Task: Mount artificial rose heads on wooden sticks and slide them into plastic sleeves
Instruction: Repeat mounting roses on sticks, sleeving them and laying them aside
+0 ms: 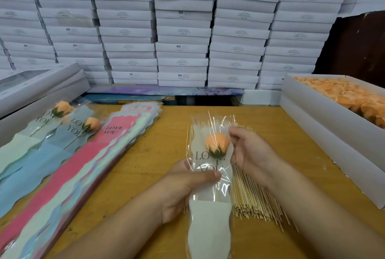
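**Peach rose seated in a printed sleeve**

A clear plastic sleeve (210, 175) printed "LOVE YOU" is held above the wooden table (158, 154). It is pinched at mid-length by the left hand (187, 188), and its upper edge is gripped by the right hand (250, 154). Inside it, a peach rose head (217, 143) is seen on a wooden stick (218, 194). Loose sticks (254, 194) are piled beneath. Orange rose heads (343, 96) are held in a white box (325, 113) at right. Two filled sleeves (62, 125) and a stack of empty sleeves (87, 165) are laid at left. White cartons (181, 29) marked "SGS" are stacked behind.
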`<state>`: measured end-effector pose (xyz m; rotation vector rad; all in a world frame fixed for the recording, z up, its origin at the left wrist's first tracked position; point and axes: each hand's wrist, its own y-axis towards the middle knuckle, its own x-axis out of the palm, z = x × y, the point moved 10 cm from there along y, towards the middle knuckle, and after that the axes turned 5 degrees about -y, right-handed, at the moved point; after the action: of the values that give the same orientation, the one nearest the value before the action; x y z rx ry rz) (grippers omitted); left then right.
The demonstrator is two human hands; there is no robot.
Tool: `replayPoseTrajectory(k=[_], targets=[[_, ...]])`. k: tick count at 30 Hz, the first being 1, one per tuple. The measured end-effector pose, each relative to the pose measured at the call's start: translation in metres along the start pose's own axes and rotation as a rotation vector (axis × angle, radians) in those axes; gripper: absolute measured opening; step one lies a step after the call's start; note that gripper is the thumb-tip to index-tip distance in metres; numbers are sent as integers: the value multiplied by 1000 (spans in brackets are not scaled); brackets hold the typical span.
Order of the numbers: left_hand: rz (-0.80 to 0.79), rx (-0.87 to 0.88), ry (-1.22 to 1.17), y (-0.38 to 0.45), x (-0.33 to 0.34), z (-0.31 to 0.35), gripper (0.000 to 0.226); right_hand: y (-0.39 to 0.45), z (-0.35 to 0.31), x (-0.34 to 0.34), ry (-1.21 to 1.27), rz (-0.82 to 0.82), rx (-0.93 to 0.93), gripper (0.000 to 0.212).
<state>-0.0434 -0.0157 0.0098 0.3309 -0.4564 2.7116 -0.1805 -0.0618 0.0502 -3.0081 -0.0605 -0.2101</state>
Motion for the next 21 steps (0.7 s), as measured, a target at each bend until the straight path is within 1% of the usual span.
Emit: replayPoseTrajectory(k=[4, 6, 8, 10, 14, 15, 17, 18, 19, 21], targets=[[-39, 0, 8, -2, 4, 3, 51, 0, 0, -2, 39, 12, -3, 38], [-60, 14, 6, -2, 8, 3, 41, 1, 0, -2, 56, 15, -6, 36], [-39, 31, -2, 0, 6, 1, 38, 1, -1, -1, 67, 10, -15, 35], [-23, 27, -10, 0, 6, -1, 44, 1, -2, 2, 78, -2, -20, 35], [7, 31, -35, 1, 2, -2, 50, 1, -2, 2, 75, 5, -15, 36], [24, 30, -28, 1, 0, -2, 57, 1, -2, 1, 78, 14, -17, 36], [54, 23, -23, 1, -3, -3, 82, 1, -3, -2, 87, 35, -23, 37], [66, 13, -32, 2, -5, -4, 91, 1, -3, -3, 94, 44, -26, 37], [75, 8, -48, 2, -5, -3, 90, 2, -3, -4, 105, 50, -27, 37], [65, 6, -77, 2, -5, -2, 68, 2, -3, -4, 126, 43, -29, 36]])
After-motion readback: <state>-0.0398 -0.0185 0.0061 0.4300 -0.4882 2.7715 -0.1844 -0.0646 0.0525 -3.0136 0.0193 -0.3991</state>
